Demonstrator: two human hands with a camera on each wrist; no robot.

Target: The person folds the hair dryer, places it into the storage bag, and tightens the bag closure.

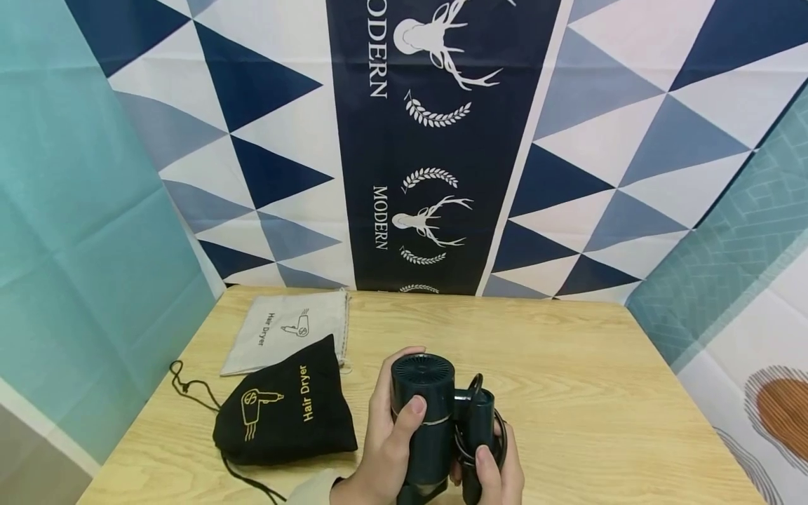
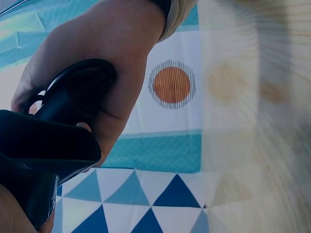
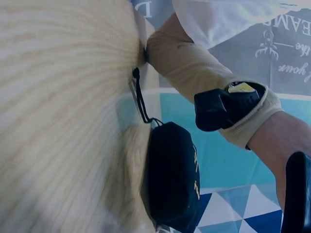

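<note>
A dark hair dryer (image 1: 429, 449), folded, is held up at the table's near side in the head view. Its round vented end faces up. My left hand (image 1: 381, 449) grips the barrel, thumb across its front. My right hand (image 1: 505, 480) holds the handle and the black cord (image 1: 503, 442) looped round it. The left wrist view shows the dryer (image 2: 43, 141) between both hands, with the right hand (image 2: 116, 43) wrapped over the handle part. Only a dark edge of the dryer (image 3: 297, 194) shows in the right wrist view.
On the left of the wooden table (image 1: 568, 393) lies a bulging black drawstring pouch (image 1: 290, 414) printed "Hair Dryer". Behind it, partly overlapped, a flat light-grey "Hair Dryer" pouch (image 1: 284, 315) lies flat. Patterned cloth (image 1: 442, 154) hangs along the table's back edge.
</note>
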